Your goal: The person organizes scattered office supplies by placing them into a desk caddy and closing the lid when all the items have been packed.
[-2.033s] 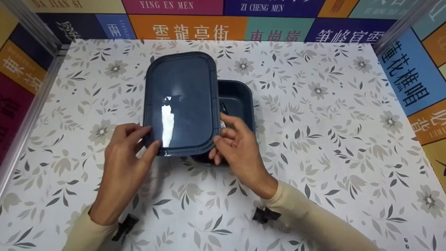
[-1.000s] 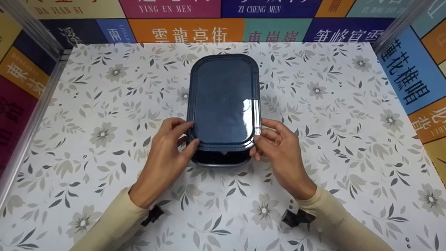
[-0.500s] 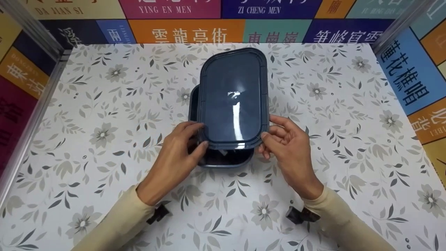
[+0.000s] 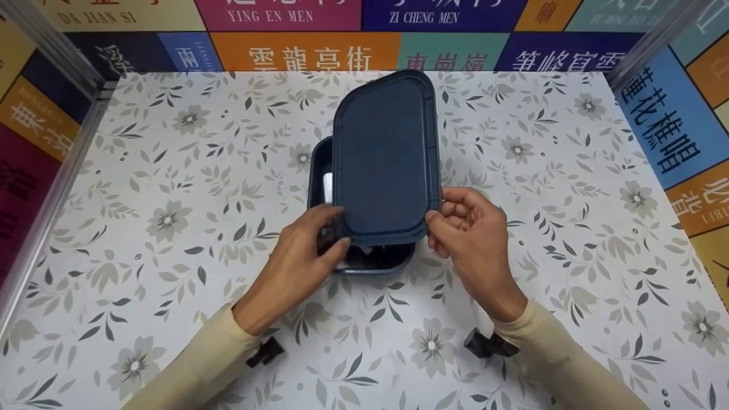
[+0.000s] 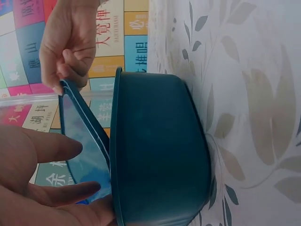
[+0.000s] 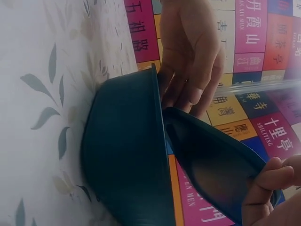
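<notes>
A dark blue rectangular lid [image 4: 384,154] stands tilted over a matching deep box [image 4: 373,265], its right side raised. In the head view my right hand [image 4: 470,239] pinches the lid's lower right edge between thumb and curled fingers. My left hand [image 4: 304,250] lies at the lower left corner, thumb and fingers apart and fairly straight, tips at the lid's edge. In the right wrist view, the low side of the lid [image 6: 216,162] is close to the box rim. The lid hides most of the box's inside; something pale and shiny shows at its left.
A white tablecloth [image 4: 171,171] with a grey leaf and flower print lies under the box. Colourful panels [image 4: 307,51] with lettering stand along the back and sides. A black wrist camera [image 4: 491,344] sits on each sleeve.
The lid came right over the box, lay nearly covering it, then rose and shifted right. Its right side now tilts higher, uncovering the box's left part. The left hand's fingers look looser.
</notes>
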Available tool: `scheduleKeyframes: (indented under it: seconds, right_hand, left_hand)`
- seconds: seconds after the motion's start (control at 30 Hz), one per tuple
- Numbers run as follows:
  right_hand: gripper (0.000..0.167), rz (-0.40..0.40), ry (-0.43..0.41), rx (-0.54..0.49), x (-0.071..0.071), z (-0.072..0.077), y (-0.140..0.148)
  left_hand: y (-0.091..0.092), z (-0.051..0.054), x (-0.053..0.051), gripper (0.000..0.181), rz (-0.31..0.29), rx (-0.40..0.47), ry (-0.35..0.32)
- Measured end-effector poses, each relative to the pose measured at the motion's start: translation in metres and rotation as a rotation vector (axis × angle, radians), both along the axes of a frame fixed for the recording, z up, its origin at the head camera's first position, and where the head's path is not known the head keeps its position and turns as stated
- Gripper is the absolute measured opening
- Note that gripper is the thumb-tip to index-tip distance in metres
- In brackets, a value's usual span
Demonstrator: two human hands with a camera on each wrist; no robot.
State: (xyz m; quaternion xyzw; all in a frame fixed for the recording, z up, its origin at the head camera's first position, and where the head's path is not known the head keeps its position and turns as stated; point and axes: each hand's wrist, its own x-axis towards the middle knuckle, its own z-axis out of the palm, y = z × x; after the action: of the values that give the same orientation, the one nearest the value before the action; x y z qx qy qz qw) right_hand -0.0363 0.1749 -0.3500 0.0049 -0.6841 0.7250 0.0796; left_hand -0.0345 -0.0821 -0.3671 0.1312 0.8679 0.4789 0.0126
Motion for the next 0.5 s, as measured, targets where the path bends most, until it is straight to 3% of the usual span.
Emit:
scheduleKeyframes:
  seconds: [0.23, 0.5]
  right_hand:
    - [0.031, -0.013, 0.170, 0.153, 0.002, 0.002, -0.007]
    - [0.036, -0.036, 0.306, 0.345, 0.006, 0.001, -0.014]
  left_hand:
    - [0.003, 0.008, -0.002, 0.055, 0.005, -0.088, 0.020]
    - [0.008, 0.014, -0.002, 0.055, 0.000, 0.006, 0.049]
